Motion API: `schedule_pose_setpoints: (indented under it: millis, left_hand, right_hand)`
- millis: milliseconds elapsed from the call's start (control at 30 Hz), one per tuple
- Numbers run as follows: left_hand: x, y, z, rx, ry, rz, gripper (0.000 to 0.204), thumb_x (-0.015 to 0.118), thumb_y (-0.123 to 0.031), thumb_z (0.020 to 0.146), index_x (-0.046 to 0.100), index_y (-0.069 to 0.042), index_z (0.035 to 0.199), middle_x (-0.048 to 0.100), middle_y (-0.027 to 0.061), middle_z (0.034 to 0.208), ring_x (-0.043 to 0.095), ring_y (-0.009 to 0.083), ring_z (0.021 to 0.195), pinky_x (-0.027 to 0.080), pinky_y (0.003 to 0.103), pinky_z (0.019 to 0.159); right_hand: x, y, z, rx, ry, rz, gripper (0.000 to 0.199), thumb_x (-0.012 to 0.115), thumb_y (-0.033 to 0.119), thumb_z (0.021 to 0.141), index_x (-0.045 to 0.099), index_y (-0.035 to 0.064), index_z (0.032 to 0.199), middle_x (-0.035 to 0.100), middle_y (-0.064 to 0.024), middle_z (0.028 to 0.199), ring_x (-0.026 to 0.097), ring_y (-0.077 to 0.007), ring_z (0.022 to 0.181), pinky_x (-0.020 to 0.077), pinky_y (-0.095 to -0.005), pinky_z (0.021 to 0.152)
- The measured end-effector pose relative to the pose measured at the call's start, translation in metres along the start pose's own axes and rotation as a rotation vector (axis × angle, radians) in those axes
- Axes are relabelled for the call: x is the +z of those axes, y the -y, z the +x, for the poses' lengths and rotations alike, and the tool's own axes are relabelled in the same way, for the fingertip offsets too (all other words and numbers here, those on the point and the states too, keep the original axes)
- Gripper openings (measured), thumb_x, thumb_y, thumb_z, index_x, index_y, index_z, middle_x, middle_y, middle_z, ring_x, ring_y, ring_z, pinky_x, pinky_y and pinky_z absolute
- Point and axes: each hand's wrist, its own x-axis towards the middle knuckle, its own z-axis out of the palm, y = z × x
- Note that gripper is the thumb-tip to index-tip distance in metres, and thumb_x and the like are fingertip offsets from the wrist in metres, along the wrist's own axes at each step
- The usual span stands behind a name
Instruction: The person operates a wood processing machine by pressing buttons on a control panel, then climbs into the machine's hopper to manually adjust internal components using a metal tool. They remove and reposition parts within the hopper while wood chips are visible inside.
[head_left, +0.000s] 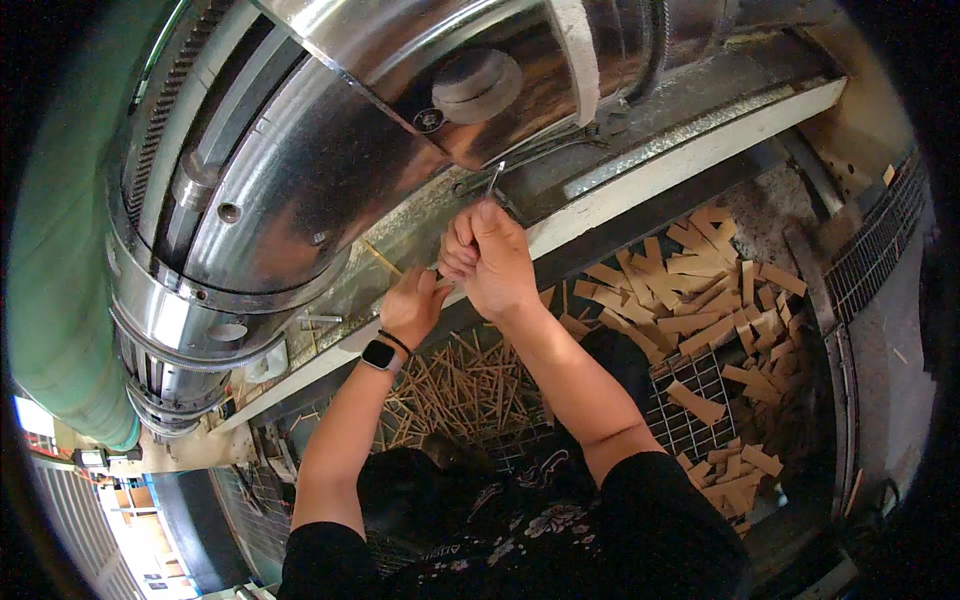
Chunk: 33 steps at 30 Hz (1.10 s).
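Observation:
My right hand (490,255) is closed in a fist, thumb on top, around a thin metal tool (500,170). Only its bright tip shows above the thumb, so its exact kind is hidden. Just below and to the left, my left hand (412,308) is closed, fingertips near the right hand's heel; what it grips is hidden. A thin yellow stick (381,256) shows behind its knuckles; I cannot tell whether the hand holds it. Both hands are over the machine's pale ledge (590,212), in front of a large shiny metal cylinder (290,170).
Cardboard offcuts (690,290) lie heaped on a metal grating (690,410) at the right. Many narrow cardboard strips (460,385) are piled below my forearms. A green roller (60,250) runs along the left. A dark rod (555,148) rests on the machine bed beyond the hands.

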Motion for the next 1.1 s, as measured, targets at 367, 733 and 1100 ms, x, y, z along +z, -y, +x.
schedule_pose_setpoints:
  millis: [367,733,1100]
  left_hand:
    - [-0.077,-0.086,0.078,-0.265,-0.25,-0.952,0.023,0.046,-0.011,0.092,0.053,0.001,0.109,0.059,0.0072,0.097,0.057,0.016,0.092,0.045,0.029,0.078]
    - [-0.047,-0.119,0.129,-0.212,-0.464,-0.743,0.018,0.059,-0.012,0.084,0.049,0.002,0.079,0.054,0.018,0.068,0.053,0.0344,0.058,0.041,0.037,0.052]
    - [-0.025,-0.184,0.188,-0.33,-0.799,-1.149,0.033,0.036,-0.024,0.096,0.051,0.003,0.083,0.055,0.0137,0.08,0.054,0.0254,0.076,0.041,0.036,0.072]
  right_hand:
    - [-0.028,0.034,-0.003,0.26,0.12,-0.008,0.028,0.044,0.029,0.095,0.039,0.011,0.074,0.029,0.0031,0.057,0.025,-0.0083,0.05,0.0238,-0.0232,0.047]
    - [-0.032,0.055,0.0,0.32,0.002,-0.311,0.029,0.034,0.025,0.098,0.043,0.0076,0.12,0.053,-0.0041,0.111,0.052,-0.0139,0.095,0.0461,-0.0286,0.081]
    - [-0.004,0.177,0.021,0.182,0.242,-1.474,0.023,0.049,0.019,0.09,0.059,-0.0005,0.099,0.063,-0.0159,0.089,0.06,-0.0239,0.085,0.0445,-0.0341,0.079]
